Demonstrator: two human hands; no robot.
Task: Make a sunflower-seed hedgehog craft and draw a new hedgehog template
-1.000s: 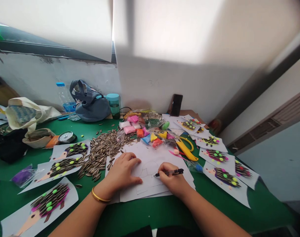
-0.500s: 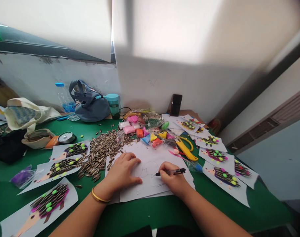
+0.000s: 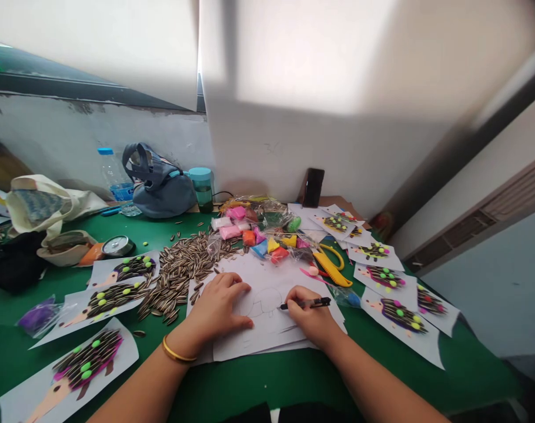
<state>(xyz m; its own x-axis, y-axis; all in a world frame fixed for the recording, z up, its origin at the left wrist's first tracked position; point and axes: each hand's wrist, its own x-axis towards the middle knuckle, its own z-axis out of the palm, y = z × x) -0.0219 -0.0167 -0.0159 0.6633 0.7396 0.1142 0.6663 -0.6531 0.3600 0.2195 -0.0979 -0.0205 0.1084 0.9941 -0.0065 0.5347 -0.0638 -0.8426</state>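
R hand [image 3: 308, 317] grips blk pen [image 3: 319, 302] over paper [image 3: 271, 336] (w/ faint outline [image 3: 268, 302]). L hand [image 3: 220, 305] open, resting on same sheet.

From where I stand, a green tabletop [image 3: 258, 382] runs up to a grey-white wall [image 3: 86, 141], its paint scuffed and stained below a dark window frame [image 3: 64, 85]. Two white coverings [image 3: 303, 64] hang there, the bigger one glowing with daylight above, shadowed below. To the right, a slatted vent [image 3: 510, 205] sits in a pale panel.
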